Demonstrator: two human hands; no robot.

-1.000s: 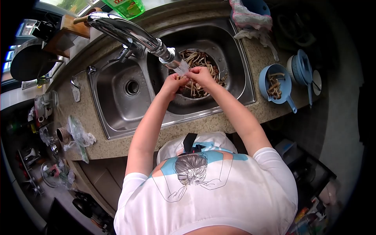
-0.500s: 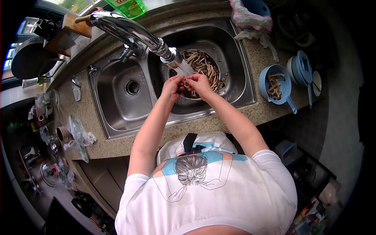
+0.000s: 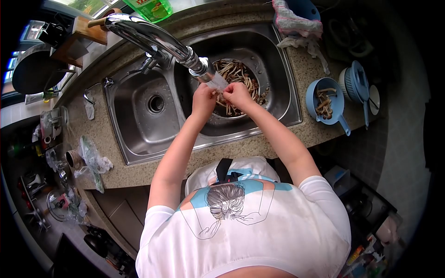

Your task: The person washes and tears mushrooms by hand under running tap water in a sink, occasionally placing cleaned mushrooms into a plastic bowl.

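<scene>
Under the running faucet (image 3: 199,67), my left hand (image 3: 204,99) and my right hand (image 3: 238,96) meet with fingers pinched on a thin mushroom, mostly hidden by the fingers and the water stream (image 3: 217,82). Below them, a round metal bowl in the right sink basin holds many long-stemmed mushrooms (image 3: 245,78) with brown caps. A blue handled strainer (image 3: 336,113) on the counter to the right has several more mushrooms (image 3: 324,105) inside.
The left sink basin (image 3: 139,125) has an open drain. Crumpled plastic bags (image 3: 95,160) lie on the left counter. A cloth (image 3: 299,23) hangs at the back right, and another blue strainer (image 3: 357,81) stands at the right edge. A green bottle (image 3: 150,8) is behind the faucet.
My hands have moved slightly apart, the left a little up and left, the right slightly right. Both stay at the water stream.
</scene>
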